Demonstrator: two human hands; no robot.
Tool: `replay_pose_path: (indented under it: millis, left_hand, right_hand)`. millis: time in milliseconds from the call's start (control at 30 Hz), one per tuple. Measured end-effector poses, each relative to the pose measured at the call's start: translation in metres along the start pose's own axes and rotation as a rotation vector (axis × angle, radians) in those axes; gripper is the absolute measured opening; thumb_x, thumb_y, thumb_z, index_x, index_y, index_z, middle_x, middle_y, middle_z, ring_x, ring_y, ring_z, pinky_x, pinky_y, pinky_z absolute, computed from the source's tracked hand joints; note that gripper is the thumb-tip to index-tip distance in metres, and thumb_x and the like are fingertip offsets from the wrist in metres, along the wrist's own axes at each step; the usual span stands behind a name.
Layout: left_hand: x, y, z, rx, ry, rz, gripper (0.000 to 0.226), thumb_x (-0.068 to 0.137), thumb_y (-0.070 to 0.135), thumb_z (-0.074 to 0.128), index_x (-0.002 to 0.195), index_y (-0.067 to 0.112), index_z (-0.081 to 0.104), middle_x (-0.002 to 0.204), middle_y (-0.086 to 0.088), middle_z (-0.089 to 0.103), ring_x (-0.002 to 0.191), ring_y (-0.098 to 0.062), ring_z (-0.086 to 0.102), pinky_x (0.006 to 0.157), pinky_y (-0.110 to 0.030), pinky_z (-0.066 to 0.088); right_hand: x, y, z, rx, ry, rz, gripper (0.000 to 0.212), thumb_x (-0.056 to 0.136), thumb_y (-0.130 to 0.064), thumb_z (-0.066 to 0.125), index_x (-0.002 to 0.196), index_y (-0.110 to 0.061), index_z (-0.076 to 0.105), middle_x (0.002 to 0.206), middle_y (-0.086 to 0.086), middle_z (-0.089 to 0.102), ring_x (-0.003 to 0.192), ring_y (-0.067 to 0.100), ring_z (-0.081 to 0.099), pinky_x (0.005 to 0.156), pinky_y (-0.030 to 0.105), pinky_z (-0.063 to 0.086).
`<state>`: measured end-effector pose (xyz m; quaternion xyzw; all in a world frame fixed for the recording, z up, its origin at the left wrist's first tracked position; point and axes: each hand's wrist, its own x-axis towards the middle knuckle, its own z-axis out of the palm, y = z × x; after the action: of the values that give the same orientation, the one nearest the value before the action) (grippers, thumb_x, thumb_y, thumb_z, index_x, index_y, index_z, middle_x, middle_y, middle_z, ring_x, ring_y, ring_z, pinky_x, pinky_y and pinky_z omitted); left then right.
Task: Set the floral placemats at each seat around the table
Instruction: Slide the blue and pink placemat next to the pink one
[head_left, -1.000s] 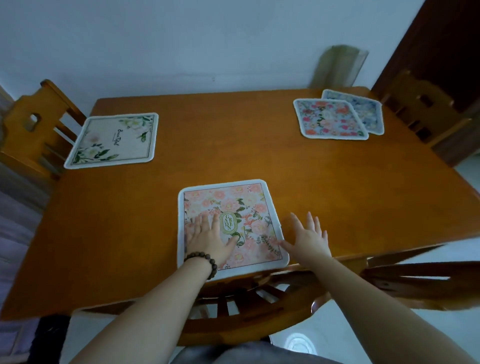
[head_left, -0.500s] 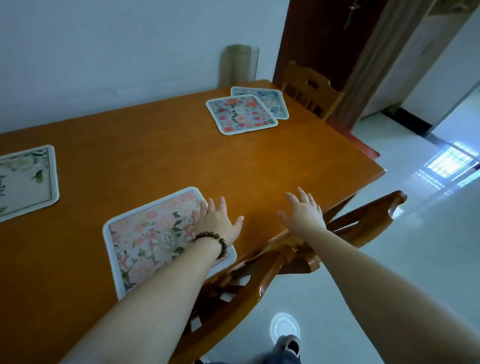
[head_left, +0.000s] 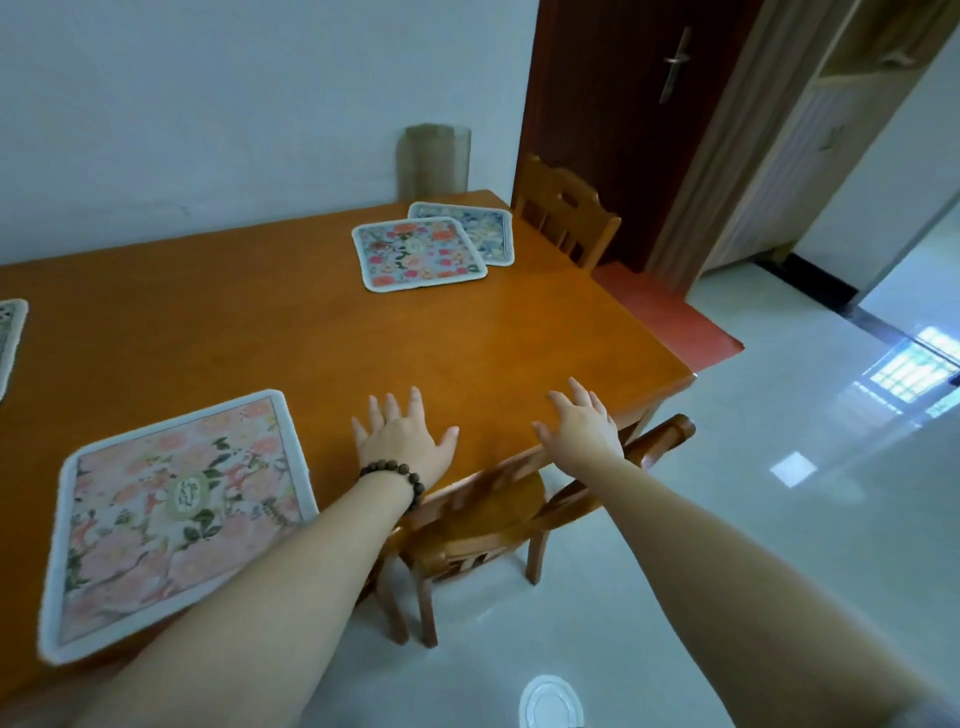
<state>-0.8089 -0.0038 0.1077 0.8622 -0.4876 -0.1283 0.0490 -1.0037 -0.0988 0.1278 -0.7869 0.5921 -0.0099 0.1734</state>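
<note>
Hovering empty over the bare table (head_left: 467, 338), left hand (head_left: 402, 441) and right hand (head_left: 584, 423), fingers spread. Lying near the left hand, pink placemat (head_left: 176, 514); resting overlapped at the far corner, two more placemats (head_left: 421, 252).

1. I see only a narrow strip of the white placemat (head_left: 9, 340); the left frame edge cuts off the rest.
2. The red-flowered placemat (head_left: 418, 253) covers part of the blue placemat (head_left: 475, 228) beneath it.
3. My left forearm (head_left: 291, 561) hides the near right corner of the pink placemat (head_left: 176, 514).
4. The tabletop (head_left: 363, 338) hides the near chair's (head_left: 488, 514) front.
</note>
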Motion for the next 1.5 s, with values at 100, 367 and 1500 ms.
replay_pose_path:
  millis: [100, 367, 1500]
  left_hand:
    - [-0.005, 0.041, 0.007, 0.000, 0.033, -0.092, 0.086, 0.087, 0.073, 0.027, 0.153, 0.023, 0.005, 0.160, -0.011, 0.011, 0.146, -0.033, 0.004, 0.115, -0.055, 0.009]
    - [-0.016, 0.101, 0.013, 0.028, 0.040, -0.253, 0.084, 0.089, 0.071, 0.029, 0.154, 0.022, 0.006, 0.160, -0.012, 0.010, 0.146, -0.034, 0.003, 0.116, -0.055, 0.010]
    - [0.318, 0.029, -0.004, -0.023, 0.117, -0.263, 0.080, 0.089, 0.069, 0.026, 0.153, 0.025, 0.005, 0.161, -0.013, 0.000, 0.147, -0.030, -0.003, 0.117, -0.051, 0.006]
  right_hand:
    - [0.021, 0.032, -0.013, -0.029, -0.032, -0.088, 0.058, 0.097, -0.049, 0.044, 0.149, -0.029, 0.028, 0.162, 0.002, 0.006, 0.148, 0.031, 0.004, 0.117, 0.054, 0.012]
    - [0.068, 0.076, -0.032, -0.075, -0.039, -0.260, 0.058, 0.098, -0.047, 0.045, 0.149, -0.027, 0.028, 0.162, 0.005, 0.011, 0.148, 0.031, 0.005, 0.117, 0.054, 0.013]
    - [0.382, -0.039, 0.009, -0.057, -0.093, -0.294, 0.058, 0.097, -0.048, 0.045, 0.149, -0.030, 0.027, 0.162, 0.006, 0.007, 0.148, 0.026, 0.000, 0.118, 0.049, 0.015]
